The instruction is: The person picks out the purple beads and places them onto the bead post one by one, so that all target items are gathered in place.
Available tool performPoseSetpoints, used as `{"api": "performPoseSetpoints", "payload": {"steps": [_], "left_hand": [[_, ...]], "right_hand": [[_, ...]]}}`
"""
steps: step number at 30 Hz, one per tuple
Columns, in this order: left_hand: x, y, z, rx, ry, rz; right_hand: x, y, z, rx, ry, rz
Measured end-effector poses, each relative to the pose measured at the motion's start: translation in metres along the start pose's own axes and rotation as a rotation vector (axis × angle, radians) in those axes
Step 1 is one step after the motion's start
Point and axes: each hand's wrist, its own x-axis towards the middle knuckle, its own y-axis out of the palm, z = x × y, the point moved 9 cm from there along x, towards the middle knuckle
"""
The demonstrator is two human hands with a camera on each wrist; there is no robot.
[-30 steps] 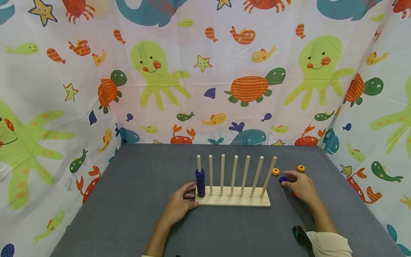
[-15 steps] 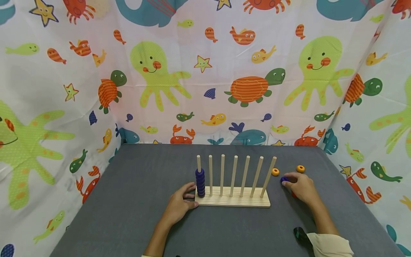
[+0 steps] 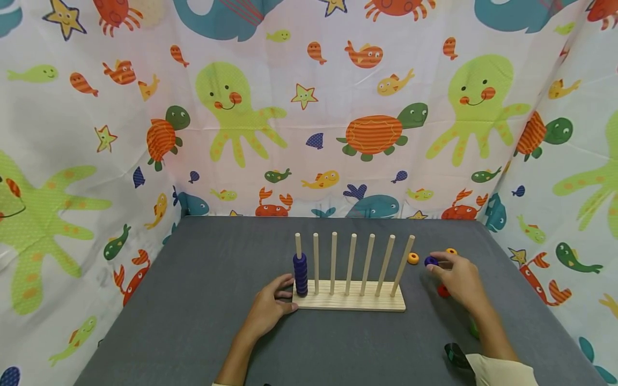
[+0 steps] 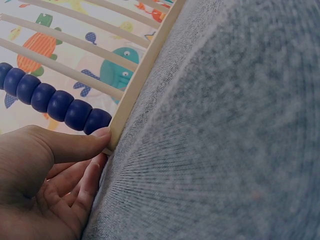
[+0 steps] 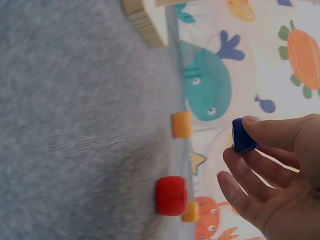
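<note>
A wooden peg rack [image 3: 351, 300] with several upright pegs stands on the table. Several dark blue beads [image 3: 300, 276] are stacked on its leftmost peg; the other pegs carry none. My left hand [image 3: 269, 304] grips the left end of the base, its thumb on the corner beside the lowest bead [image 4: 97, 121]. To the right of the rack, my right hand [image 3: 460, 279] pinches a single blue bead [image 5: 242, 136] between thumb and fingertips. In the right wrist view this bead is off the table, above the level of the loose beads.
Loose on the table lie a yellow bead [image 3: 412, 258] by the rack's right end, another yellow bead [image 3: 451, 251] behind my right hand, and a red bead [image 3: 443, 291]. A green piece [image 3: 474, 328] is partly hidden by my right forearm. A patterned curtain [image 3: 309, 123] rises behind the table.
My right hand has lifted the blue bead slightly up and to the right, uncovering the red bead and partly covering the far yellow one. The left hand keeps its hold on the rack.
</note>
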Motion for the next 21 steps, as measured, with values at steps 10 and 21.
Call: {"api": "performPoseSetpoints", "payload": {"steps": [10,21], "left_hand": [[0.000,0.000,0.000,-0.003,-0.009,0.000],[0.000,0.001,-0.001,0.005,-0.012,-0.002]], "right_hand": [[-0.009,-0.021,0.038,0.008,-0.076,-0.111],[-0.021,-0.051,0.086,0.084,-0.193,-0.258]]}}
